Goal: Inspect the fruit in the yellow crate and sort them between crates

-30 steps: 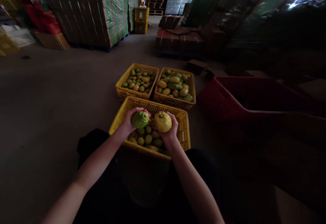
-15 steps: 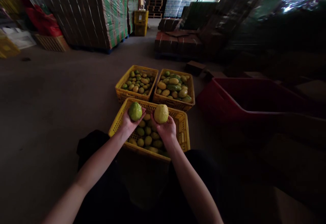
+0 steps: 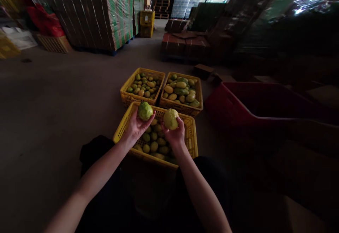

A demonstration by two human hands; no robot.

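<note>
My left hand (image 3: 136,125) is closed around the lower side of a bumpy green fruit (image 3: 145,111) that looks like a guava. A paler, yellow-green fruit (image 3: 170,118) of the same kind sits in my right hand (image 3: 176,134), its fingers and thumb curled round it. Both fruits are held side by side above the near yellow crate (image 3: 190,134). Inside that crate lie several green and yellow fruits (image 3: 154,146), partly hidden by my hands and forearms.
Behind the near crate stand a left yellow crate (image 3: 127,97) and a right yellow crate (image 3: 194,111), both holding green and yellow fruits. To the right is a large red bin (image 3: 227,107). Wrapped pallet stacks (image 3: 119,17) and stacked boxes (image 3: 185,44) stand farther back.
The green fruit in my left hand has moved right and slightly up, and turned. The yellow-green one has shifted a little right and turned, with my right fingers now farther round it.
</note>
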